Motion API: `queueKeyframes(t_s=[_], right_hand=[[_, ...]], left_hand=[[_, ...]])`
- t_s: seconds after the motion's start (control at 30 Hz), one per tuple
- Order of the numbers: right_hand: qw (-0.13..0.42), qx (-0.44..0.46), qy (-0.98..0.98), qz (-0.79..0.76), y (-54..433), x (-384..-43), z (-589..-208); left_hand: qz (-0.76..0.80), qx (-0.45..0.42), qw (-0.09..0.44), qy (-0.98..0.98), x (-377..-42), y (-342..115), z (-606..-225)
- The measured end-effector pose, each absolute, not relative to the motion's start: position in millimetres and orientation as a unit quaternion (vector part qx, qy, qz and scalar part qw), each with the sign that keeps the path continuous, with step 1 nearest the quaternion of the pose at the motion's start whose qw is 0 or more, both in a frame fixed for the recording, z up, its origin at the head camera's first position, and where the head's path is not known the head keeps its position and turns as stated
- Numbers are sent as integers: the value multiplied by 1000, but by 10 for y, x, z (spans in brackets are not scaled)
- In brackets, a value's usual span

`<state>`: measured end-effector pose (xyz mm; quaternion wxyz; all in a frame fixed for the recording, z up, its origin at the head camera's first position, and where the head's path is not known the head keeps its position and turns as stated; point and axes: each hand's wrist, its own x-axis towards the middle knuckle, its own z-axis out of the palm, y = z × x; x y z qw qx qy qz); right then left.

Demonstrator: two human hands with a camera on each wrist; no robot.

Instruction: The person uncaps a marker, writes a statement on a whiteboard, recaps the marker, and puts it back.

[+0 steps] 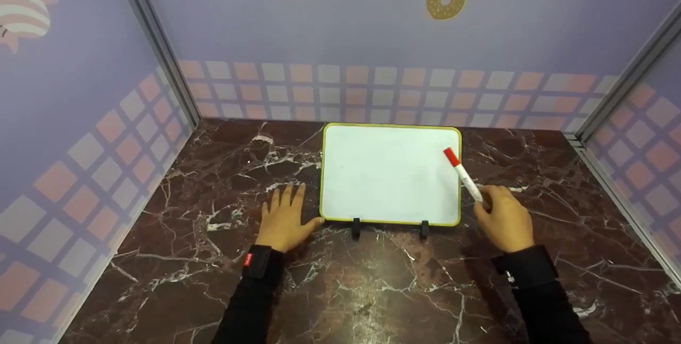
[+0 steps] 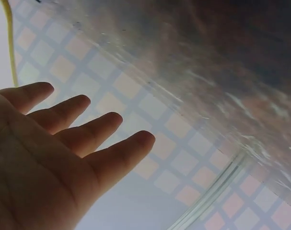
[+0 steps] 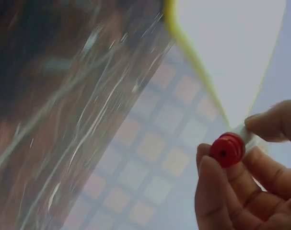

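Note:
A small whiteboard [image 1: 391, 174] with a yellow rim stands on two black feet [image 1: 356, 228] in the middle of the table, its surface bare of marks. To its right, my right hand [image 1: 505, 219] pinches a white marker [image 1: 468, 180] between thumb and fingers, the red cap [image 1: 451, 157] pointing up and left in front of the board's right side. The marker's other end [image 3: 226, 151], also red, faces the right wrist camera. My left hand [image 1: 287, 221] has its fingers spread and straight beside the board's lower left corner, thumb tip at the rim; its palm [image 2: 35, 163] holds nothing.
The dark red marbled table [image 1: 362, 291] is closed in by a printed back wall [image 1: 362, 25], a left wall [image 1: 64, 147] and a right wall [image 1: 659, 147]. Grey metal posts [image 1: 159, 41] mark the corners.

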<state>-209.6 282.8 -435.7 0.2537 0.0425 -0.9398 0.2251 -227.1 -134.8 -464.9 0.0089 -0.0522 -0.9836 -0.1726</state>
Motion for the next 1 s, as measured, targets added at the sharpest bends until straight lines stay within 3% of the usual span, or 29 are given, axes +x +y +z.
queueKeyframes(t_s=[0.7,1.0], right_hand=[[271,156,-915,256,2271,-2022,-4429],[282,200,-906,245,2137,-1923,-4415]], left_hand=[[-180,-174,102,-963,-2022,-977,-4312],[-174,-260,168,-935,-1971,-825,-4323]])
